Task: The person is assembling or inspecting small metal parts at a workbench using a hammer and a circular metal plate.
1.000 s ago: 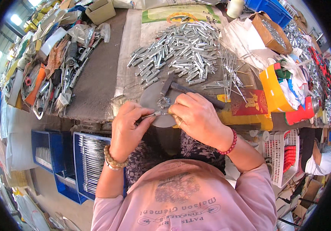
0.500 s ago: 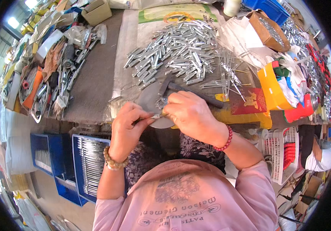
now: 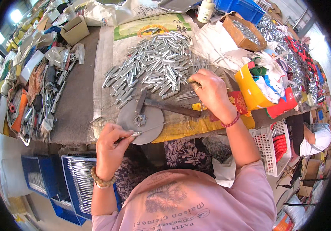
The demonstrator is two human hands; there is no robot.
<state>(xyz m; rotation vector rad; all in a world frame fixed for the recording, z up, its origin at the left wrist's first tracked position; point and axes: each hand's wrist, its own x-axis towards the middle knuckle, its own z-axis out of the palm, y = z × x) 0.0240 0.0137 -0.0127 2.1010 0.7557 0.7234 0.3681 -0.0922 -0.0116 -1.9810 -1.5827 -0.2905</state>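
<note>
My left hand [image 3: 113,143] is closed in a pinch on a small silver metal piece [image 3: 135,134] with a thin metal rod sticking out to the right. The piece is held over the near edge of a round grey disc [image 3: 154,129]. On the disc lie a small toothed metal ring [image 3: 139,120] and the head of a hammer [image 3: 173,108], whose handle reaches right. My right hand [image 3: 213,95] is raised beside several thin metal rods [image 3: 198,63], thumb and fingers curled together; whatever they hold is too small to make out.
A heap of silver metal tubes [image 3: 150,63] covers the sack beyond the disc. Tools [image 3: 50,82] crowd the left. A yellow container [image 3: 252,90], red bottle [image 3: 285,104] and cardboard box [image 3: 244,32] stand right. Blue crates [image 3: 63,173] and a white basket [image 3: 267,154] flank me below.
Both hands were together over the disc; now they are apart. My right hand has gone up and right to the thin rods, while my left keeps the metal piece. The view has shifted too.
</note>
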